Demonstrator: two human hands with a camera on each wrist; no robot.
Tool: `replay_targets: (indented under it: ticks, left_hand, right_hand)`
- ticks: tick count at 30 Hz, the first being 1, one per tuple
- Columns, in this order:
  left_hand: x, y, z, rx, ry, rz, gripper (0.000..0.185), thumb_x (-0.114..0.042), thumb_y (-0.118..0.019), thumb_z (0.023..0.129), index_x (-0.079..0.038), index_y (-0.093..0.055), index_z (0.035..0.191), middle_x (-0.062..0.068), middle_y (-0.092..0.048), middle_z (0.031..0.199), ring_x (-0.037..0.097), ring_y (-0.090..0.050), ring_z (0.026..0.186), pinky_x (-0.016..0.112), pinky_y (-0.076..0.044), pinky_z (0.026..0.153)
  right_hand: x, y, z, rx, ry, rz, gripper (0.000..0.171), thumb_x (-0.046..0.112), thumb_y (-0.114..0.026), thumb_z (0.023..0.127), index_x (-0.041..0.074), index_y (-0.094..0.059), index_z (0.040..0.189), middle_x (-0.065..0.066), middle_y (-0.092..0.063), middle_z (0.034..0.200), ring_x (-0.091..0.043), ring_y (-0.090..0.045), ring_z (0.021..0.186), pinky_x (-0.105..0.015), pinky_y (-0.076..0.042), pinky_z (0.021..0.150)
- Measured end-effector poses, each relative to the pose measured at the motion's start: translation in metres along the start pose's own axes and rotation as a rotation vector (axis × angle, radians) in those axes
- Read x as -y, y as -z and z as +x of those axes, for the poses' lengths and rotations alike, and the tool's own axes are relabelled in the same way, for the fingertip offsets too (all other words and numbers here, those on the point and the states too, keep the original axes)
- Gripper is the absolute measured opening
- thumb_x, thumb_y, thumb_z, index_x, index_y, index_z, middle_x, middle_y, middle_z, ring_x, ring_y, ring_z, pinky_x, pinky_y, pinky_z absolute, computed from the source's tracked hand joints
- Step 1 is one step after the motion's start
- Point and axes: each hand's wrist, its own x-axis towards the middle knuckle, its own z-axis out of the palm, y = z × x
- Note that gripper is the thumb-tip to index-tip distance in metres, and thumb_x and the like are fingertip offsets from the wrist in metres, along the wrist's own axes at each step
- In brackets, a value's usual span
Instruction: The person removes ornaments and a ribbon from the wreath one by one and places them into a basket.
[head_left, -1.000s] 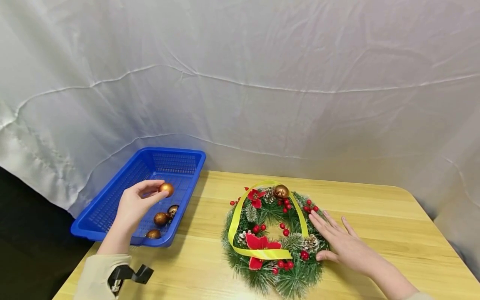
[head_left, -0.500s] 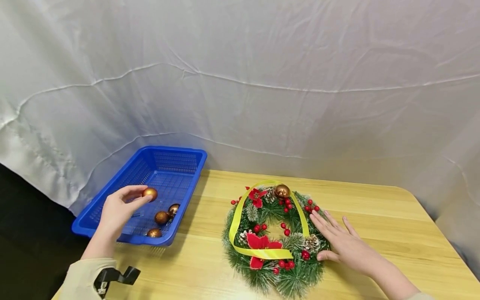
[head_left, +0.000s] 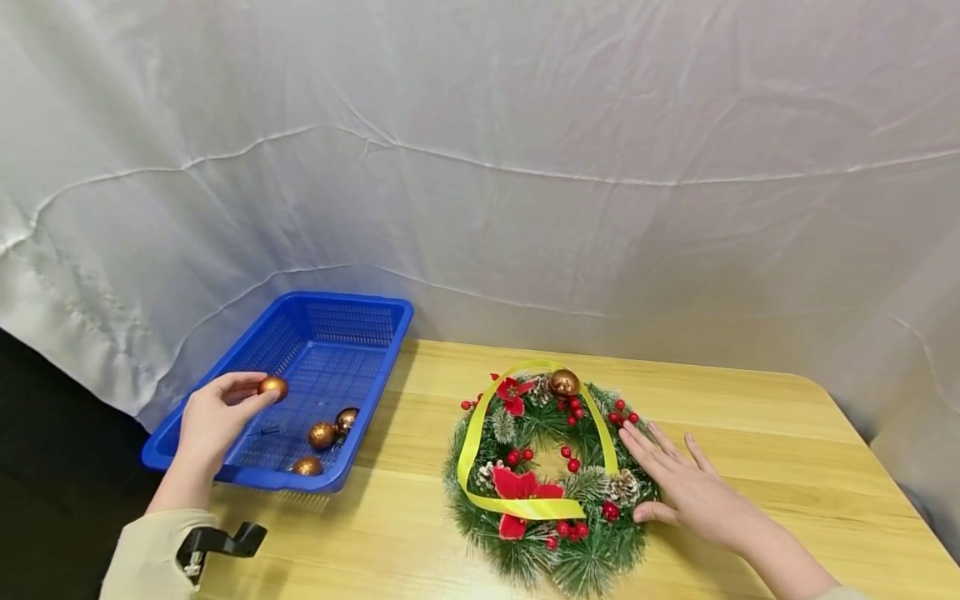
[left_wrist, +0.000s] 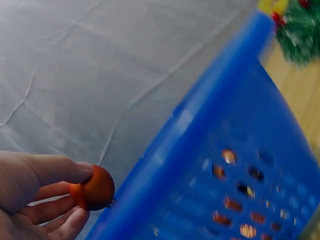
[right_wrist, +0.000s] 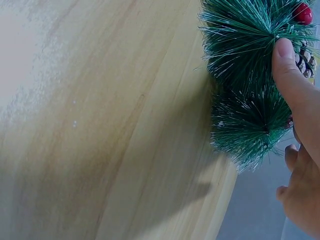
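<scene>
My left hand [head_left: 213, 417] pinches a copper-coloured bauble [head_left: 273, 387] between thumb and fingers, held over the left part of the blue basket [head_left: 401, 358]. The left wrist view shows the same bauble [left_wrist: 95, 188] at the fingertips, close to the basket's rim [left_wrist: 165, 145]. Three more baubles [head_left: 322, 435] lie on the basket floor near its right corner. My right hand [head_left: 690, 492] rests with fingers spread on the right side of a green wreath [head_left: 592, 558]. In the right wrist view, its thumb [right_wrist: 292, 75] touches the needles.
The wreath carries red poinsettias [head_left: 525, 492], red berries, pinecones, a yellow ribbon [head_left: 470, 450] and a shiny copper bauble [head_left: 563, 383] at its far side. All stands on a light wooden table [head_left: 765, 442]. A grey cloth [head_left: 525, 208] hangs behind the table.
My left hand has moved left across the basket with the bauble in its fingertips. The right hand and the wreath have stayed in place.
</scene>
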Motion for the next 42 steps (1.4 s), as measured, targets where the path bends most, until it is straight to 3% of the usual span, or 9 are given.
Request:
replay_targets:
  ticks: [3, 6, 12, 15, 25, 33, 42]
  left_hand:
    - [0.003, -0.001, 0.0, -0.013, -0.01, 0.066, 0.048, -0.034, -0.073, 0.085, 0.0, -0.063, 0.116, 0.018, -0.066, 0.107, -0.011, -0.05, 0.078, 0.009, -0.044, 0.064]
    - [0.004, -0.001, 0.0, 0.0, -0.021, 0.12, 0.048, -0.037, -0.074, 0.084, -0.001, -0.064, 0.114, 0.019, -0.067, 0.106, -0.005, -0.053, 0.08, 0.012, -0.045, 0.063]
    - [0.007, 0.002, 0.002, 0.077, -0.052, 0.166, 0.047, -0.037, -0.072, 0.085, 0.0, -0.065, 0.112, 0.019, -0.068, 0.103, 0.029, -0.061, 0.093, 0.029, -0.048, 0.068]
    - [0.01, 0.003, 0.002, 0.132, -0.06, 0.181, 0.044, -0.031, -0.073, 0.086, 0.003, -0.064, 0.112, 0.021, -0.068, 0.101, 0.036, -0.06, 0.095, 0.037, -0.05, 0.069]
    - [0.017, 0.003, 0.011, 0.3, -0.07, 0.244, 0.029, -0.009, -0.077, 0.08, 0.008, -0.063, 0.1, 0.019, -0.067, 0.091, 0.035, -0.064, 0.087, 0.048, -0.052, 0.072]
    - [0.014, 0.0, 0.011, 0.353, -0.042, 0.274, 0.025, 0.001, -0.075, 0.078, 0.01, -0.06, 0.097, 0.021, -0.066, 0.088, 0.037, -0.062, 0.084, 0.049, -0.052, 0.071]
    - [0.014, -0.001, 0.011, 0.367, -0.08, 0.302, 0.023, 0.005, -0.071, 0.078, 0.01, -0.063, 0.099, 0.023, -0.066, 0.092, 0.039, -0.061, 0.088, 0.052, -0.051, 0.074]
  right_hand:
    - [0.0, 0.0, 0.0, 0.0, -0.002, 0.008, 0.094, 0.055, -0.059, 0.082, 0.013, -0.014, 0.154, -0.011, -0.015, 0.157, -0.02, 0.005, 0.143, -0.047, 0.017, 0.11]
    - [0.0, 0.0, 0.0, -0.007, 0.003, 0.004, 0.094, 0.054, -0.059, 0.083, 0.012, -0.014, 0.154, -0.011, -0.016, 0.157, -0.019, 0.005, 0.143, -0.047, 0.017, 0.11]
    - [-0.001, -0.001, 0.0, -0.012, 0.013, 0.002, 0.094, 0.053, -0.059, 0.083, 0.011, -0.014, 0.154, -0.011, -0.015, 0.157, -0.019, 0.006, 0.143, -0.046, 0.018, 0.11]
    - [-0.001, -0.002, 0.0, -0.01, 0.008, 0.006, 0.094, 0.054, -0.059, 0.083, 0.012, -0.014, 0.154, -0.011, -0.015, 0.158, -0.019, 0.005, 0.143, -0.046, 0.018, 0.11]
    - [-0.002, -0.003, 0.0, -0.012, 0.005, 0.007, 0.094, 0.053, -0.059, 0.083, 0.012, -0.013, 0.154, -0.011, -0.015, 0.158, -0.018, 0.006, 0.143, -0.046, 0.017, 0.11]
    - [-0.002, -0.003, 0.0, -0.02, 0.011, 0.004, 0.095, 0.053, -0.061, 0.082, 0.012, -0.014, 0.154, -0.011, -0.015, 0.157, -0.018, 0.006, 0.143, -0.046, 0.017, 0.11]
    - [-0.002, -0.003, 0.0, -0.019, 0.013, 0.016, 0.094, 0.052, -0.06, 0.083, 0.012, -0.014, 0.154, -0.012, -0.016, 0.157, -0.018, 0.006, 0.143, -0.046, 0.018, 0.11]
